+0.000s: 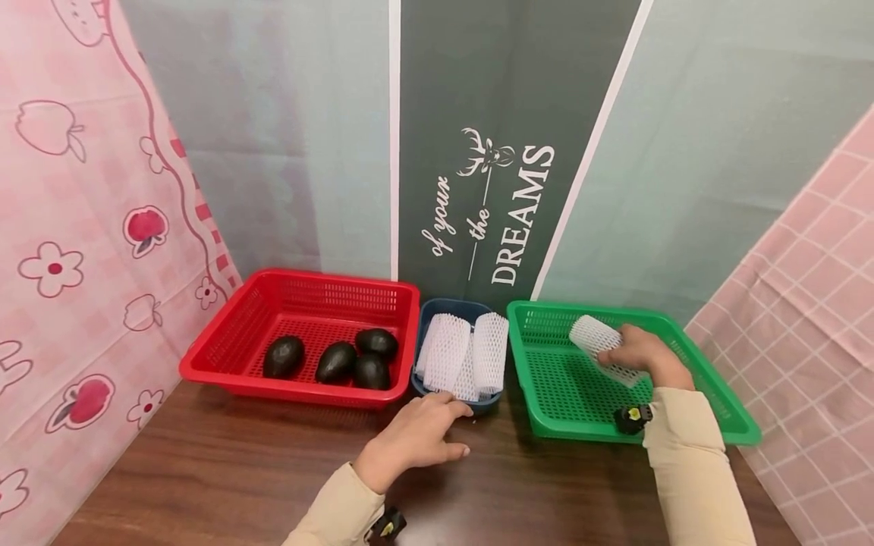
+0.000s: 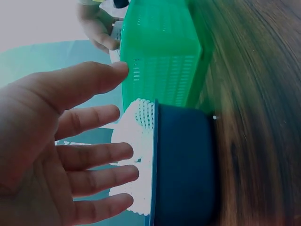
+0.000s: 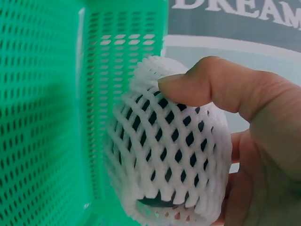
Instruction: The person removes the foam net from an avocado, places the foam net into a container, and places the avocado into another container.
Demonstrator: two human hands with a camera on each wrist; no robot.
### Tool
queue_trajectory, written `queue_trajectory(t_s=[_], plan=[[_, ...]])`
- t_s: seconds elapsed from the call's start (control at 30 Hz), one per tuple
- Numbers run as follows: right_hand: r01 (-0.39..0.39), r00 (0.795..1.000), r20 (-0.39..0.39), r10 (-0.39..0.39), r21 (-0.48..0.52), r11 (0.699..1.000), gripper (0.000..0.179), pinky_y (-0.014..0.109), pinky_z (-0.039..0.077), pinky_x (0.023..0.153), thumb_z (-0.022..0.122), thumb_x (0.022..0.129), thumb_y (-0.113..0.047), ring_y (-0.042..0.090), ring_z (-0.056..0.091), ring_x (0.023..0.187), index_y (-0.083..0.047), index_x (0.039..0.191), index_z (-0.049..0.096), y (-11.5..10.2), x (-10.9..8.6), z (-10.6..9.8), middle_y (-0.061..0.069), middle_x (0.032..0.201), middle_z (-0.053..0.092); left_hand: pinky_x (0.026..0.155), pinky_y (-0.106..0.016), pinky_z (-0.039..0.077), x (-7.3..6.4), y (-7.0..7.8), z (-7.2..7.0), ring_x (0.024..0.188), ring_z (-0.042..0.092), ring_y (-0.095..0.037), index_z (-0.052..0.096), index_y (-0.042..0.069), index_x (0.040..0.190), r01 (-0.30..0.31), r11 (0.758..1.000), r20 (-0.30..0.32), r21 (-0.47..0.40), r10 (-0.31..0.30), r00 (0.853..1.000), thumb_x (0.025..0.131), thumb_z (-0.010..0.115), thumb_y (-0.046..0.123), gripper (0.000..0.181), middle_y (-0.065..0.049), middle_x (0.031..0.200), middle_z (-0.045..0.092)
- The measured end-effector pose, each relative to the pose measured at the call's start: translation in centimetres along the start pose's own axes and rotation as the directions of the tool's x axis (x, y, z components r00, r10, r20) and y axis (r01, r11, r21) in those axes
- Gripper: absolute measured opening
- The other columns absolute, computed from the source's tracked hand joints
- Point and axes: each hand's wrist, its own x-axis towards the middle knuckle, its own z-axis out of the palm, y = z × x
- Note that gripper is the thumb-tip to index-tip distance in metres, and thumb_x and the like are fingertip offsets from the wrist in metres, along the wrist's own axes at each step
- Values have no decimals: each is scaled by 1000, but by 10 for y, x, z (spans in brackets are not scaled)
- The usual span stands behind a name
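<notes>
My right hand grips an avocado wrapped in a white foam net sleeve, held over the green basket. Dark skin shows through the mesh of the sleeve in the right wrist view, where the thumb lies across its upper part. Just in front of the small blue bin hovers my left hand, its fingers spread and holding nothing. White foam net sleeves fill that bin and stick up above its rim. Whether the left fingertips touch the sleeves I cannot tell.
To the left stands a red basket with several dark avocados inside. The blue bin sits between the red and green baskets on a brown wooden table. Printed cloths hang behind and at both sides.
</notes>
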Motion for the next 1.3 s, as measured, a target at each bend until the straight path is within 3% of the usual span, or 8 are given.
queue_trajectory(t_s=[0.17,0.5,0.93,1.3], plan=[[15,999,-29,-15,17,1000,66,44,48,58,66,79,-23,35,57,76,20,120,37,-12,-8,-1,30,96,53,75,-33,47,-7,-5,0,88,57,-19,66,16,109,13,998,-44,62,-11,999,76,73,36,40,-1,101,59],[33,998,-49,-33,17,999,66,43,48,58,69,77,-22,33,57,75,17,120,38,-22,-21,10,27,96,54,75,-33,47,-23,-17,-3,88,57,-18,66,12,109,20,999,-91,27,-18,996,75,74,33,40,-2,99,59],[127,987,-100,-125,12,992,68,42,47,57,70,74,-20,31,56,74,16,122,38,-40,-40,22,26,94,56,74,-38,47,-39,-20,-3,87,57,-21,66,12,107,35,996,-157,83,-22,987,73,75,33,41,-4,97,59],[200,966,-156,-206,-52,978,67,44,45,61,73,74,-21,33,52,82,13,124,43,-55,-51,31,24,98,54,74,-39,47,-49,-26,-6,90,56,-21,66,9,107,56,995,-131,80,-46,990,74,75,32,42,-5,98,59]])
